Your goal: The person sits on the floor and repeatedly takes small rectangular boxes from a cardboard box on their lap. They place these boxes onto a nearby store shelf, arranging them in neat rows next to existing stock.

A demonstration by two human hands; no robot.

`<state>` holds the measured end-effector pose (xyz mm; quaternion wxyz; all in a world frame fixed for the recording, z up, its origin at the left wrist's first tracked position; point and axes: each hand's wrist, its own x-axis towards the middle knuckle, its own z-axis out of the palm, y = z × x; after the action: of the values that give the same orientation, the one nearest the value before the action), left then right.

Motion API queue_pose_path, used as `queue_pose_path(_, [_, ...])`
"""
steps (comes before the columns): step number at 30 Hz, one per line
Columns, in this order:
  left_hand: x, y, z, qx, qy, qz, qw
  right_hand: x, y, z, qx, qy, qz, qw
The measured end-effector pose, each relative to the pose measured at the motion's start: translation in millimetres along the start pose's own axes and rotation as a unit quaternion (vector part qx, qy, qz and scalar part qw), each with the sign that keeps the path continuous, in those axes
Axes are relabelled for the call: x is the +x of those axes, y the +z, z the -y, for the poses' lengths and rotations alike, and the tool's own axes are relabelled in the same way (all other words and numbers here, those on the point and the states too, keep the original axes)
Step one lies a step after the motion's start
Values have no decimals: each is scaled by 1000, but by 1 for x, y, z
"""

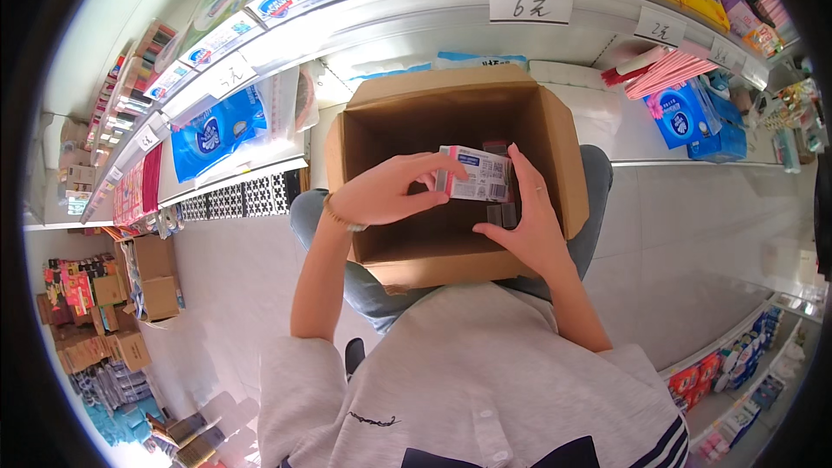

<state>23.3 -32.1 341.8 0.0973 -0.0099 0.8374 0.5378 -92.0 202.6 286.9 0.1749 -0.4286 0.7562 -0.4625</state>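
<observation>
An open cardboard box (565, 175) stands before me, between my knees. Over its opening, my left hand (396, 188) grips the left end of a small white and pink printed carton (481, 172), thumb below and fingers over its face. My right hand (530, 208) is spread at the carton's right side, thumb and fingers apart; whether its fingers touch the carton I cannot tell. Below the carton, small dark items (502, 214) show inside the box, partly hidden by my right hand. The rest of the box's inside is in shadow.
Shelves with price cards (530, 4) curve across the front, above the box. Blue tissue packs stand on the lower shelf at left (218, 133) and right (682, 117). Cardboard boxes (156, 273) are stacked on the floor at left. Another stocked shelf (734, 364) is at lower right.
</observation>
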Motion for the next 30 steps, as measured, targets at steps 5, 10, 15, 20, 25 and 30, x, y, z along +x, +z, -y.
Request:
queue_pose_path(5, [-37, 3, 4, -89, 45, -41, 994, 7, 0, 1, 45, -22, 10, 999])
queue_pose_path(10, [-51, 18, 3, -132, -6, -102, 986, 9, 1, 4, 182, -82, -51, 979])
queue_pose_path(15, [-32, 56, -3, -222, 37, -177, 958, 25, 6, 41, 132, -127, -67, 981])
queue_pose_path(20, [-10, 70, -13, -330, 21, -255, 908, 41, 15, 51, -54, -200, -47, 977])
queue_pose_path(25, [-28, 46, -13, -439, 62, -340, 829, 54, -9, 73, -113, -213, -54, 969])
queue_pose_path(30, [-56, 17, -27, -412, 134, -384, 815, 72, -10, 82, -83, -253, -50, 963])
